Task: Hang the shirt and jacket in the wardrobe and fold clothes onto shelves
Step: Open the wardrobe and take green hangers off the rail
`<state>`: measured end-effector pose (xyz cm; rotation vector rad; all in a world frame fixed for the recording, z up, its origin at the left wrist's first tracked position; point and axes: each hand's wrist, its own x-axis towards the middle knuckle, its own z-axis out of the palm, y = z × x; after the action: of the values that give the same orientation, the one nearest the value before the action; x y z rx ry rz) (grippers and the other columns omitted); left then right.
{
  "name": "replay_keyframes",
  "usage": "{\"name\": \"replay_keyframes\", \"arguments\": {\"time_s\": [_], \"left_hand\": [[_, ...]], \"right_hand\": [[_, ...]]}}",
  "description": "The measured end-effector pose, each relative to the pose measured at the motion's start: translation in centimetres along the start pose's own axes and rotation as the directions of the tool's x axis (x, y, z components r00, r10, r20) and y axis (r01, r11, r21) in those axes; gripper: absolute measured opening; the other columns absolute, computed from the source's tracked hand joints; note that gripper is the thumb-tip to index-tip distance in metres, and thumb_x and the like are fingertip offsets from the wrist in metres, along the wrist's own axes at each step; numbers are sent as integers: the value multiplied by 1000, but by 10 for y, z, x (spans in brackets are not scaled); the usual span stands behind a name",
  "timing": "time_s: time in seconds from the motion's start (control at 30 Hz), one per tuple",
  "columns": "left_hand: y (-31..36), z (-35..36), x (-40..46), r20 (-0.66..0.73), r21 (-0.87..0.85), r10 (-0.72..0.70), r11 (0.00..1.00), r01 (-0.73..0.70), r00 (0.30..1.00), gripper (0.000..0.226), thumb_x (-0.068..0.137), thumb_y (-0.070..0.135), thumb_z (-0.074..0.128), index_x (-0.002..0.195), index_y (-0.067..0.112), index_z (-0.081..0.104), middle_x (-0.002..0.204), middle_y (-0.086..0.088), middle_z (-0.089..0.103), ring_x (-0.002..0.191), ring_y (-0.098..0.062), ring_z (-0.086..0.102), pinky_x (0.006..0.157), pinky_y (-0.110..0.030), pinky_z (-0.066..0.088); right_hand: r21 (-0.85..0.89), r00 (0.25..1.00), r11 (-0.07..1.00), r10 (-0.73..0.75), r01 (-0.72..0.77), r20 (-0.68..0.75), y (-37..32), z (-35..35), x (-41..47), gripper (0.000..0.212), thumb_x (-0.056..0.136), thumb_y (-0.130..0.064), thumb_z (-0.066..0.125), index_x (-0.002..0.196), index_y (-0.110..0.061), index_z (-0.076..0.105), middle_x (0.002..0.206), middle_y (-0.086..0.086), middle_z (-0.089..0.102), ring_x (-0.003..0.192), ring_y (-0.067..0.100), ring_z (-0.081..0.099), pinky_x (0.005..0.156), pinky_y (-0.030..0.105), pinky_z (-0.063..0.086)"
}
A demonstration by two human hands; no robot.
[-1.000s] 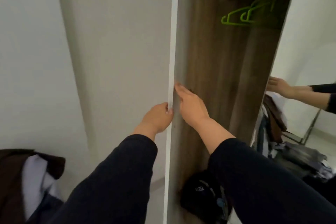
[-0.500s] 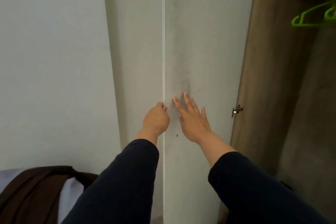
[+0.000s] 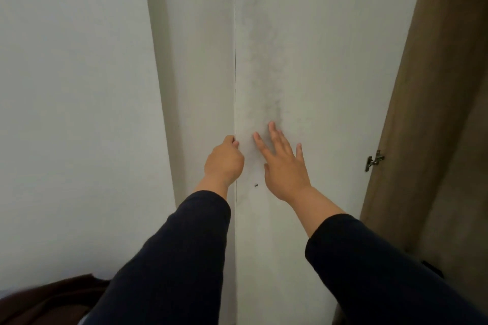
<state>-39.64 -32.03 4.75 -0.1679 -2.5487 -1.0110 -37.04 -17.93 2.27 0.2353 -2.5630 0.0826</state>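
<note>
A: Now, left hand [image 3: 224, 163] curled over free edge of white wardrobe door [image 3: 303, 60], fingers hooked round it. Right hand [image 3: 284, 163] flat on door face, fingers spread.

B: Brown garment [image 3: 45, 301] low left, well apart from both hands. Shirt or jacket: cannot tell.

A: White wall [image 3: 71, 87] left; wood-grain wardrobe panel [image 3: 422, 113] right, metal hinge [image 3: 373, 160] on door's right edge.

B: Versus half a second ago: green hangers gone from view, door face fills more of frame.
</note>
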Motion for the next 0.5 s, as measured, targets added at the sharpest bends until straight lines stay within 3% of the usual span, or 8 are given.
{"name": "replay_keyframes", "arguments": {"time_s": [0.1,0.2,0.27,0.33,0.4,0.5], "left_hand": [[2,4,-1,-30,-11,-31,999,30,999,31,101,23,26,116,9,49,105,-9,62,81,-24,53,70,-33,39],[15,6,-8,-186,-73,-9,997,-5,982,34,95,15,38,128,11,45,124,-6,56,106,-24,56,88,-39,46],[34,5,-7,-418,-50,80,993,-111,905,52,84,5,48,136,12,39,134,-5,46,117,-23,50,96,-38,41],[62,2,-5,-569,43,210,973,-227,795,62,72,0,51,133,14,43,131,-6,44,115,-24,46,93,-38,38],[93,5,-1,-559,103,355,927,-362,749,58,69,0,52,124,17,49,123,-5,46,108,-24,47,85,-37,39],[137,22,5,-409,59,496,852,-520,766,46,74,1,50,117,18,54,118,-4,46,104,-22,47,76,-35,40]], "right_hand": [[-38,999,999,-34,34,13,5,-3,1,92,88,-3,44,148,-38,-16,155,-3,-31,146,16,-17,116,55,2],[-79,995,992,-101,101,9,19,-13,-1,89,86,2,42,150,-37,-6,158,-3,-23,147,15,-10,118,51,2],[-101,994,989,-111,110,-9,34,-22,-2,87,85,4,43,151,-35,1,160,-3,-13,148,15,-5,119,45,3],[-101,997,993,-62,58,-35,52,-32,-7,86,83,5,43,151,-34,8,161,-2,-3,148,14,0,119,42,3],[-103,998,994,18,-23,-55,76,-47,-15,81,85,4,41,151,-33,14,161,-1,3,148,15,2,119,40,3],[-156,986,976,142,-154,-86,118,-76,-28,73,88,1,43,149,-32,19,159,-1,11,147,15,6,119,39,6]]}}
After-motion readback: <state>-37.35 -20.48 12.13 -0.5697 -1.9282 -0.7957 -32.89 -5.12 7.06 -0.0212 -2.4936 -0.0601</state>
